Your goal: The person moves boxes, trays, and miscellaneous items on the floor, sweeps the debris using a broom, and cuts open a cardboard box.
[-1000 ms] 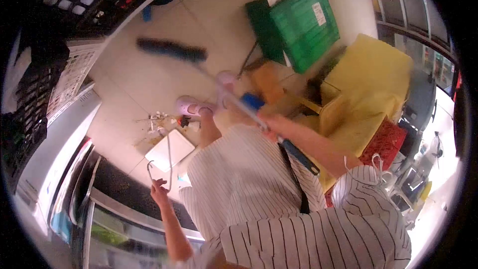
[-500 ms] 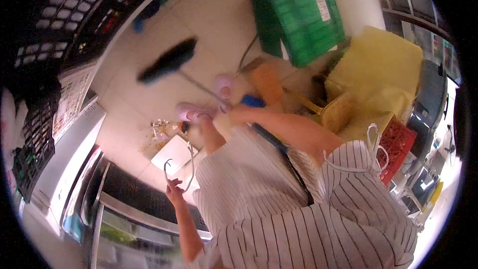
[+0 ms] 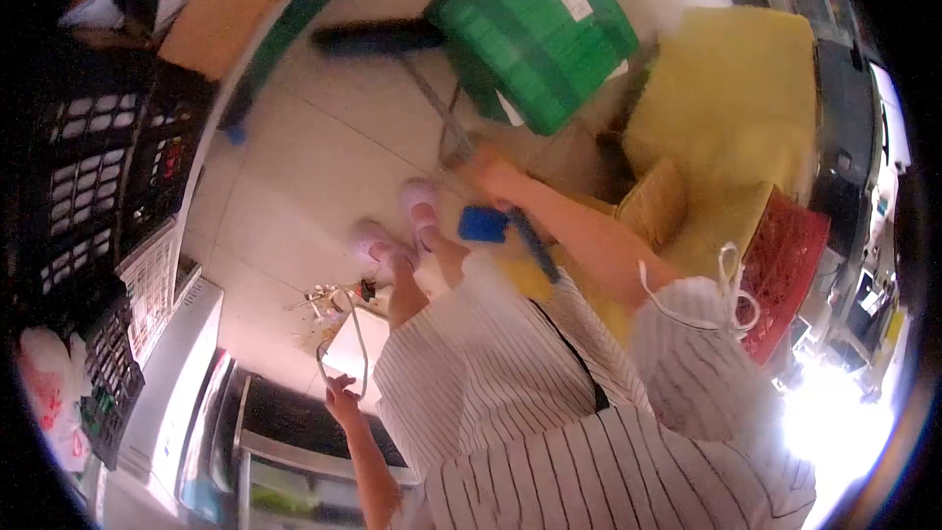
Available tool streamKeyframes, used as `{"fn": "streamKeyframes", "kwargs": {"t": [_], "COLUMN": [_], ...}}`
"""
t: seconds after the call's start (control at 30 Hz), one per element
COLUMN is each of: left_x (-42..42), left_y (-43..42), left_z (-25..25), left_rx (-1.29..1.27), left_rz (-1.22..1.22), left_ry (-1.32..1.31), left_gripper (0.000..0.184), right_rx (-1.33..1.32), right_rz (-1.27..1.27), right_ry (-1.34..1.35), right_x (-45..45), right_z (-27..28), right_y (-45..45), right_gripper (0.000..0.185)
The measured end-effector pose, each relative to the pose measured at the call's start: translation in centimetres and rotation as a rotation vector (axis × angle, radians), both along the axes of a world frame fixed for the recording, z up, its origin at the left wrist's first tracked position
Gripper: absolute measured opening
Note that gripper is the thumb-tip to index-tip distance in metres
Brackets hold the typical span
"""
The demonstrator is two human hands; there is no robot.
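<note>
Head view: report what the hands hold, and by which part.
Right hand: a broom, by its shaft near the dark grip. Left hand: a pale bent rod, apparently by its curved near end.

Beyond the pink low shoes (image 3: 420, 204), the head of the long-handled black broom (image 3: 378, 36) is just left of the green plastic crate (image 3: 549, 39); the yellow draped sheet (image 3: 731, 88) is right of both. The small pale litter heap (image 3: 324, 302) lies left of the shoes.
</note>
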State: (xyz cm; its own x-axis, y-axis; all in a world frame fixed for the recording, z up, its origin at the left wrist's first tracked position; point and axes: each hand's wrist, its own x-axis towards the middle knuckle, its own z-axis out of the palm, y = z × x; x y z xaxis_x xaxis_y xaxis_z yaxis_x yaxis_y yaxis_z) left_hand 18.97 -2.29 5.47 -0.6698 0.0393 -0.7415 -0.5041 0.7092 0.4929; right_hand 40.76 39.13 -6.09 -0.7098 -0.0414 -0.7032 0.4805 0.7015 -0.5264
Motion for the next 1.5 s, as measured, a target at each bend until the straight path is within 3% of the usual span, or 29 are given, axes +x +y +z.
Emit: {"fn": "streamKeyframes", "kwargs": {"t": [0.2, 0.37, 0.53, 0.67, 0.77, 0.87, 1.03, 1.1, 1.17, 1.2, 1.27, 1.33, 1.4, 1.43, 1.47, 1.5], "left_x": [-2.6, -6.5, -10.5, -13.1, -13.4, -14.5, -15.3, -16.3, -17.0, -16.8, -16.1, -15.9, -16.2, -16.4, -16.6, -16.1], "left_y": [5.5, 6.0, 9.1, 8.7, 10.8, 9.2, 9.5, 7.7, 7.4, 7.8, 9.3, 9.0, 9.1, 9.5, 9.8, 10.3], "left_z": [0.7, -0.6, -0.1, -1.7, -0.3, -1.5, -1.6, -3.1, -4.0, -3.5, -2.6, -3.6, -3.9, -4.0, -3.8, -3.2], "left_rx": [0.014, 0.060, 0.083, 0.105, 0.069, 0.202, 0.117, 0.164, 0.136, 0.131, 0.127, 0.206, 0.282, 0.211, 0.134, 0.147], "left_rz": [-0.232, -0.250, -0.293, -0.243, -0.301, -0.493, -0.453, -0.497, -0.483, -0.483, -0.455, -0.450, -0.443, -0.416, -0.383, -0.360], "left_ry": [0.004, -0.041, -0.075, -0.108, -0.120, -0.085, -0.105, -0.126, -0.183, -0.185, -0.174, -0.146, -0.114, -0.193, -0.269, -0.255], "left_gripper": [0.043, 0.038, 0.037, 0.035, 0.030, 0.029, 0.030, 0.031, 0.032, 0.032, 0.030, 0.030, 0.031, 0.032, 0.032, 0.032], "right_rx": [-0.640, -1.050, -1.034, -0.655, 0.068, -0.238, -0.751, -0.770, -0.733, -0.735, -0.690, -0.411, -0.631, -0.638, -0.468, -0.458], "right_rz": [-1.385, -1.329, -1.529, -1.543, -1.017, -1.263, -2.176, -2.266, -2.174, -2.174, -2.079, -1.863, -2.050, -2.046, -1.996, -1.946], "right_ry": [-0.348, -0.629, -0.591, -0.279, 0.133, -0.116, 0.034, -0.275, -0.424, -0.430, -0.078, -0.110, -0.199, -0.192, -0.169, -0.270], "right_x": [-3.5, -2.2, -1.7, -0.7, 1.7, 1.8, -2.5, 0.2, 3.9, 4.5, 5.4, 2.6, 1.2, 0.5, -0.5, -1.1], "right_z": [5.0, 10.1, 10.7, 4.0, -9.6, -12.0, -1.0, 7.3, 10.2, 10.7, 10.9, 10.1, 2.7, 0.1, -2.0, -0.4], "right_y": [-8.7, -11.9, -14.1, -12.3, -9.8, -8.3, -13.8, -13.5, -13.6, -13.6, -12.8, -8.6, -7.4, -8.9, -11.3, -12.3], "right_gripper": [0.036, 0.037, 0.032, 0.024, 0.023, 0.023, 0.027, 0.033, 0.040, 0.040, 0.040, 0.040, 0.037, 0.037, 0.038, 0.040]}}
